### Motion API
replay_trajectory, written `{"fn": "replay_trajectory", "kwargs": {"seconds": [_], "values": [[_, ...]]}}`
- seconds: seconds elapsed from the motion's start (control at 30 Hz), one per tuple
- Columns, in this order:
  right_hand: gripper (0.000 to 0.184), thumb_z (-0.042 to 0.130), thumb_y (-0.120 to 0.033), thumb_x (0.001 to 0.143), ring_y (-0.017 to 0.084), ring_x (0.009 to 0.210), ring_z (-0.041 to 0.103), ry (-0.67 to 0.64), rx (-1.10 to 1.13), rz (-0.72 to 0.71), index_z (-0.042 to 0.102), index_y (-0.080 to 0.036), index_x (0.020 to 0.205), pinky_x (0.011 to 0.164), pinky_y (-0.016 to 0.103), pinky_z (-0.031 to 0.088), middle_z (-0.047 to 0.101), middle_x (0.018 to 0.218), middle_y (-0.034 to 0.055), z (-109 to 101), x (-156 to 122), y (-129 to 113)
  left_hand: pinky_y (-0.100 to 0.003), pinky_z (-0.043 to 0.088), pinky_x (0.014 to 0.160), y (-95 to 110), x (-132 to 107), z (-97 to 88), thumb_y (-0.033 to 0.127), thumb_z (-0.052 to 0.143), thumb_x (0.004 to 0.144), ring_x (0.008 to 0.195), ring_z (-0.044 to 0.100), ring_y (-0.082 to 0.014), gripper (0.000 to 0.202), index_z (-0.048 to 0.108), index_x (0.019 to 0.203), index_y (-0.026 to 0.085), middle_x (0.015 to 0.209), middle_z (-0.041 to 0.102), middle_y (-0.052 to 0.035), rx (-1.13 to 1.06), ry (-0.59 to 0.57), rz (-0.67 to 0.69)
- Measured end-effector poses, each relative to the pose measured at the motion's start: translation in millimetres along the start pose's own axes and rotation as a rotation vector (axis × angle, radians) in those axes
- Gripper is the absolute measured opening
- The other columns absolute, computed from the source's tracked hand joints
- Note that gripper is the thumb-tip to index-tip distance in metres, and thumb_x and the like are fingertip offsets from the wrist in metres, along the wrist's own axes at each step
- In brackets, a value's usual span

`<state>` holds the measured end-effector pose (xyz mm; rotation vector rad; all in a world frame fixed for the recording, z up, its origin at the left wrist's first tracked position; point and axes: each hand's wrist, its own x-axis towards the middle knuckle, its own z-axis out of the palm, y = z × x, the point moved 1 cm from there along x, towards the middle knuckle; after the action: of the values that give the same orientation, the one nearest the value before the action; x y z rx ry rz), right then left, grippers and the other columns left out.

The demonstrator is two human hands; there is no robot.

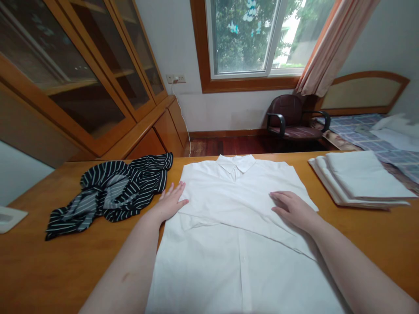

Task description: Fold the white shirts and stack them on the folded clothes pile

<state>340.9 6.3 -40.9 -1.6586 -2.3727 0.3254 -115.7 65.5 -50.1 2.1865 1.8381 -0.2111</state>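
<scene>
A white collared shirt lies flat on the wooden table, collar away from me, with its sleeves folded in across the chest. My left hand rests flat at the shirt's left edge, fingers stretched out. On the right side of the folded part my right hand presses palm down, fingers spread. Neither hand holds anything.
A crumpled black-and-white striped garment lies left of the shirt. A stack of folded white cloths sits at the table's right. A white object shows at the left edge. Behind the table are a dark armchair, a bed and wooden cabinets.
</scene>
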Motion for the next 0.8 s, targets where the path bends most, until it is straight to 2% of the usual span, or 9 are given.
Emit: {"fn": "replay_trajectory", "kwargs": {"seconds": [0.07, 0.13, 0.2, 0.27, 0.4, 0.5, 0.63, 0.8], "values": [[0.036, 0.054, -0.048, 0.081, 0.023, 0.087, 0.062, 0.031, -0.002, 0.127, 0.065, -0.023, 0.103, 0.077, 0.035, 0.049, 0.068, 0.096, 0.0069, -4.8, -0.4, 9.1, -0.051, 0.011, 0.112, -1.0, 0.5, 1.5, 0.054, 0.032, 0.086, 0.141, 0.002, -0.0289, 0.075, 0.011, 0.149, 0.020, 0.154, 0.010, -0.0032, 0.000, 0.017, 0.007], [0.028, 0.056, -0.049, 0.078, 0.020, 0.070, 0.061, 0.000, 0.030, 0.213, 0.065, -0.023, 0.087, 0.063, 0.031, 0.048, 0.067, 0.079, 0.0034, -7.2, -0.9, 17.2, -0.050, 0.011, 0.112, -1.1, 0.6, 2.2, 0.054, 0.032, 0.086, 0.141, 0.002, -0.0288, 0.074, 0.012, 0.149, 0.020, 0.154, 0.010, -0.0033, -0.001, 0.027, 0.011], [0.026, 0.056, -0.048, 0.079, 0.018, 0.066, 0.059, -0.017, 0.075, 0.246, 0.063, -0.023, 0.076, 0.058, 0.029, 0.045, 0.065, 0.074, 0.0021, -8.1, -0.7, 23.1, -0.050, 0.011, 0.112, -0.8, 0.6, 2.3, 0.053, 0.032, 0.087, 0.141, 0.003, -0.0285, 0.073, 0.012, 0.149, 0.020, 0.154, 0.011, -0.0033, -0.010, 0.029, 0.013], [0.027, 0.053, -0.048, 0.081, 0.018, 0.068, 0.058, 0.017, 0.107, 0.228, 0.062, -0.023, 0.073, 0.060, 0.030, 0.045, 0.065, 0.075, 0.0027, -8.3, 0.4, 26.6, -0.049, 0.012, 0.113, -0.7, 0.8, 2.1, 0.051, 0.033, 0.087, 0.141, 0.004, -0.0280, 0.072, 0.015, 0.149, 0.019, 0.154, 0.012, -0.0041, -0.028, 0.045, 0.027], [0.031, 0.047, -0.047, 0.084, 0.021, 0.082, 0.060, 0.201, 0.112, 0.202, 0.064, -0.021, 0.085, 0.075, 0.034, 0.047, 0.066, 0.089, 0.0071, -6.5, 3.0, 29.9, -0.046, 0.016, 0.113, -2.1, 1.6, 0.5, 0.048, 0.035, 0.087, 0.141, 0.013, -0.0261, 0.066, 0.030, 0.144, 0.015, 0.152, 0.023, -0.0079, -0.088, 0.147, 0.080], [0.037, 0.045, -0.047, 0.085, 0.026, 0.104, 0.057, 0.294, 0.070, 0.227, 0.062, -0.019, 0.102, 0.092, 0.040, 0.043, 0.062, 0.113, 0.0118, -3.4, 3.8, 32.1, -0.043, 0.019, 0.113, -0.3, 0.5, -2.1, 0.047, 0.033, 0.088, 0.139, 0.022, -0.0244, 0.059, 0.044, 0.136, 0.014, 0.147, 0.035, -0.0102, -0.103, 0.247, 0.096], [0.053, 0.043, -0.048, 0.086, 0.031, 0.126, 0.041, 0.211, -0.100, 0.261, 0.051, -0.014, 0.125, 0.105, 0.044, 0.034, 0.041, 0.141, 0.0166, -2.6, 13.9, 37.5, -0.040, 0.019, 0.113, 17.8, -0.8, -6.4, 0.044, 0.034, 0.089, 0.138, 0.026, -0.0229, 0.056, 0.045, 0.134, 0.013, 0.146, 0.036, -0.0111, -0.057, 0.290, 0.147], [0.064, 0.040, -0.052, 0.086, 0.029, 0.138, 0.022, 0.055, -0.236, 0.210, 0.037, -0.015, 0.138, 0.111, 0.044, 0.024, 0.028, 0.150, 0.0143, -6.0, 49.3, 50.1, -0.043, 0.014, 0.114, 49.3, 11.5, -9.9, 0.048, 0.038, 0.088, 0.141, 0.012, -0.0260, 0.060, 0.037, 0.141, 0.018, 0.153, 0.019, -0.0099, -0.009, 0.196, 0.205]]}}
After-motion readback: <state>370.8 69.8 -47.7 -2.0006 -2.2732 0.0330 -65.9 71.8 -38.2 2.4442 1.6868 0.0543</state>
